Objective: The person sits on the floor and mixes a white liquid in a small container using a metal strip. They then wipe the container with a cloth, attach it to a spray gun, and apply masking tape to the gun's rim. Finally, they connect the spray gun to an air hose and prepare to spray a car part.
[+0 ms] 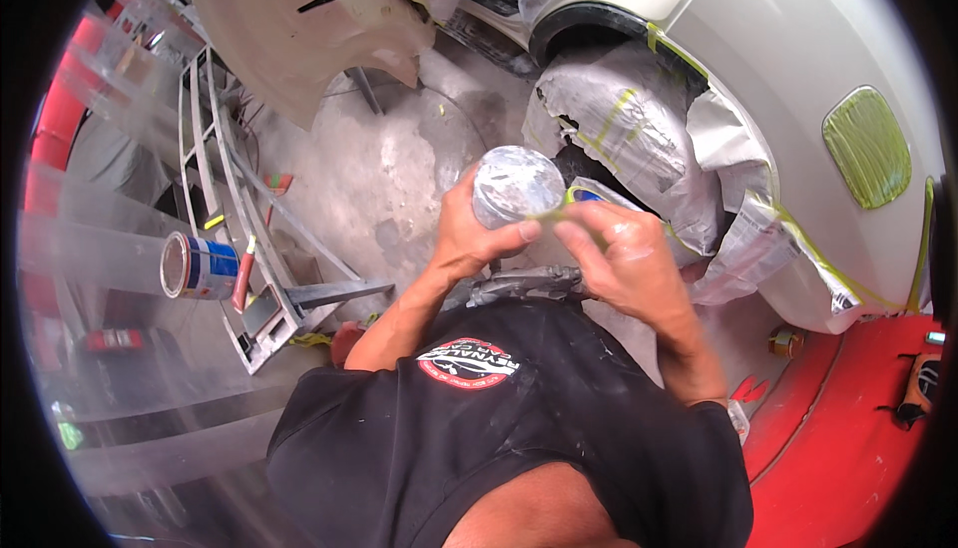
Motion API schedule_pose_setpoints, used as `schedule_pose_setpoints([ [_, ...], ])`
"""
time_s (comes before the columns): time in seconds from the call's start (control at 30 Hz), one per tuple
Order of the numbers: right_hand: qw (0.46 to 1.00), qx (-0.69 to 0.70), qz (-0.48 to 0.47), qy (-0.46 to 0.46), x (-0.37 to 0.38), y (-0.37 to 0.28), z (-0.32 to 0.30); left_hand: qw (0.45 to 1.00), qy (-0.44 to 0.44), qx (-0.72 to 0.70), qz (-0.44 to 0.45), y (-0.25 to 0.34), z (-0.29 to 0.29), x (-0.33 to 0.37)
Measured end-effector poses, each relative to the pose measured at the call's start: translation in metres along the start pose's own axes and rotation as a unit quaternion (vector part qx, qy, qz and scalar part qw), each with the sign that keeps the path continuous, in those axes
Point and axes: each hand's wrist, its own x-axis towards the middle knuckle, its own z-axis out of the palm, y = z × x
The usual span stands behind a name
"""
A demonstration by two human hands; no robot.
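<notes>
My left hand (pixel 464 234) is wrapped round a round can (pixel 519 184), whose pale top is smeared grey and white. The left thumb lies along its near edge. Close on the right, my right hand (pixel 624 254) has its thumb and forefinger pinched on a yellow-green strip of masking tape (pixel 547 216) that meets the can's near rim. Just beyond the right fingers shows a yellow-green ring with blue inside, like a tape roll (pixel 579 195), partly hidden by that hand. Whether the right hand also supports the roll cannot be seen.
A light car body panel (pixel 788 39) with taped masking paper (pixel 634 114) stands at the right. A loose cream panel (pixel 299 29) is at upper left. A metal frame stand (pixel 225 149) is on the left, beside a blue-labelled can (pixel 200 267). A red surface (pixel 848 428) lies lower right.
</notes>
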Motion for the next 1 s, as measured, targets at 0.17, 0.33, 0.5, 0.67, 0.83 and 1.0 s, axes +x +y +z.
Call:
schedule_pose_setpoints([
  [0.17, 0.995, 0.010, 0.012, -0.097, -0.007, -0.014, -0.047, 1.000, -0.005, 0.007, -0.013, -0.012, -0.011, 0.002],
  [0.33, 0.987, -0.148, -0.041, -0.040, -0.010, 0.008, -0.044, 1.000, -0.014, -0.017, 0.014, -0.003, 0.002, 0.003],
  [0.5, 0.987, -0.143, -0.078, 0.011, -0.002, 0.022, -0.040, 0.998, -0.057, -0.009, 0.028, -0.002, 0.005, 0.002],
  [0.67, 0.991, -0.091, -0.093, -0.017, 0.003, 0.021, -0.046, 0.991, -0.123, 0.039, 0.028, -0.003, 0.005, 0.004],
  [0.83, 0.982, 0.103, 0.018, -0.156, 0.012, 0.038, -0.067, 0.982, -0.169, 0.045, 0.075, -0.002, 0.012, 0.007],
  [1.0, 0.896, 0.316, 0.188, -0.249, 0.037, 0.046, -0.090, 0.968, -0.214, 0.085, 0.100, 0.007, 0.026, 0.005],
])
